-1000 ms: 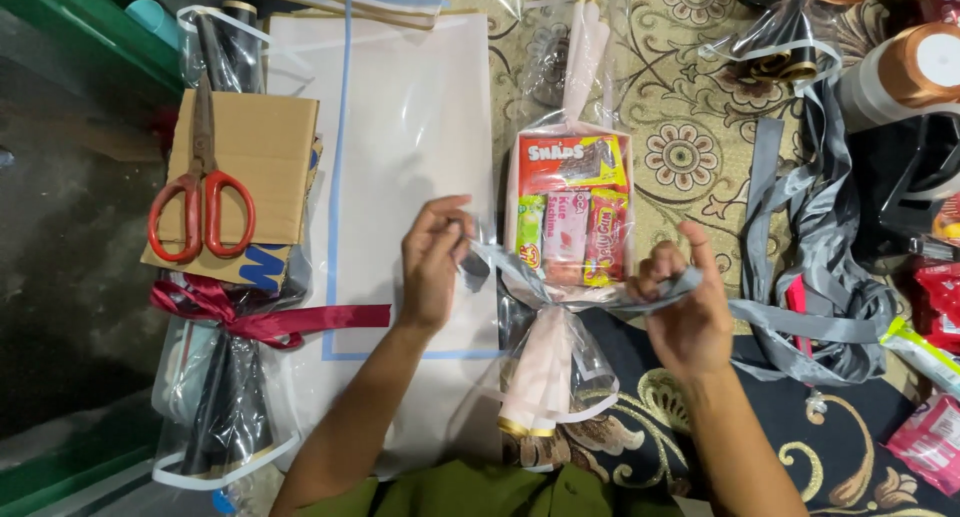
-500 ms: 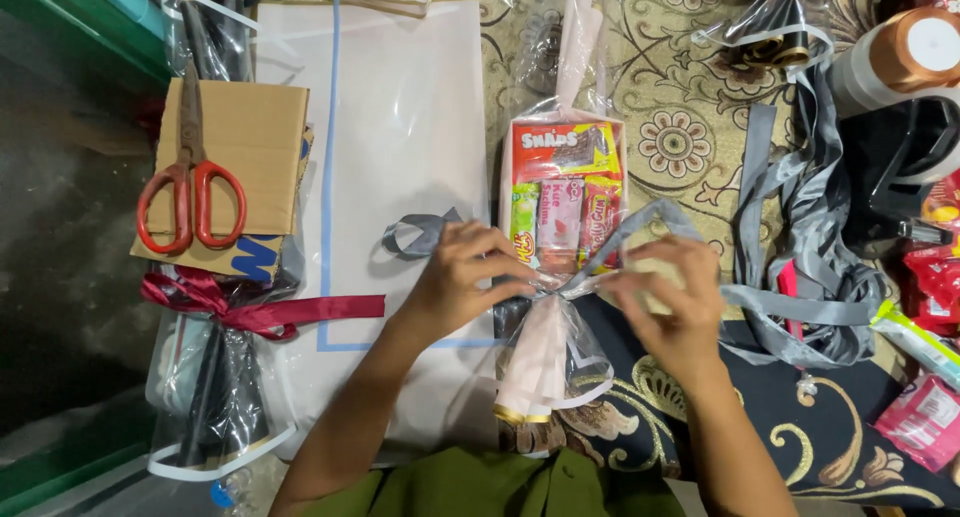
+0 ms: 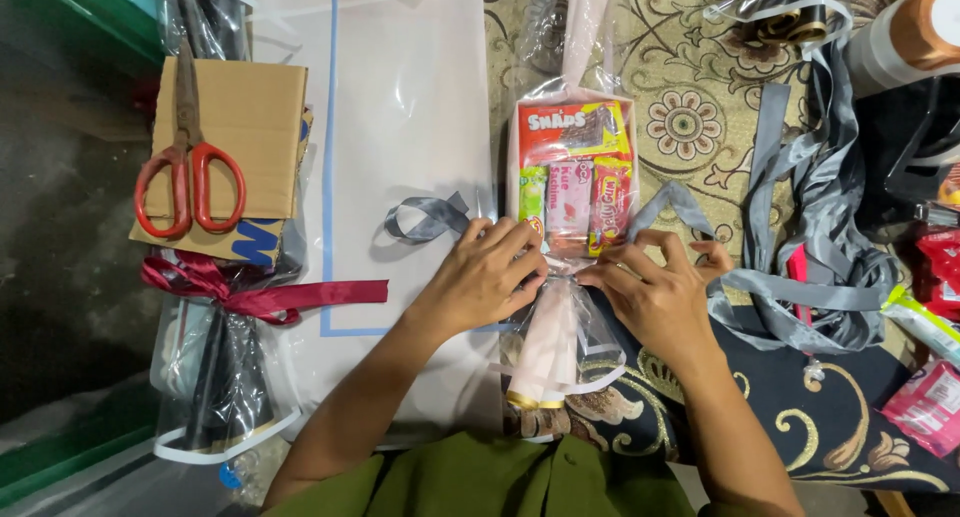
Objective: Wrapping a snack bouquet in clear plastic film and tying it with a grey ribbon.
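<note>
A snack bouquet point(image 3: 572, 182) of colourful packets wrapped in clear cellophane lies on the patterned cloth, its narrow neck towards me. A grey ribbon point(image 3: 432, 217) goes round that neck, with one loop out to the left and a long tail running right. My left hand point(image 3: 485, 274) and my right hand point(image 3: 650, 289) meet at the neck and pinch the ribbon where it crosses. The knot itself is hidden under my fingers.
Red-handled scissors point(image 3: 190, 167) lie on a cardboard piece point(image 3: 240, 127) at left. Below them is a second wrapped bundle tied with a dark red ribbon point(image 3: 270, 295). A white sheet point(image 3: 400, 87) lies in the middle. Loose grey ribbon point(image 3: 810, 267), ribbon rolls and snack packets crowd the right.
My hands came together from either side of the bouquet to its neck. The ribbon has been drawn tighter, and its left loop now lies on the white sheet.
</note>
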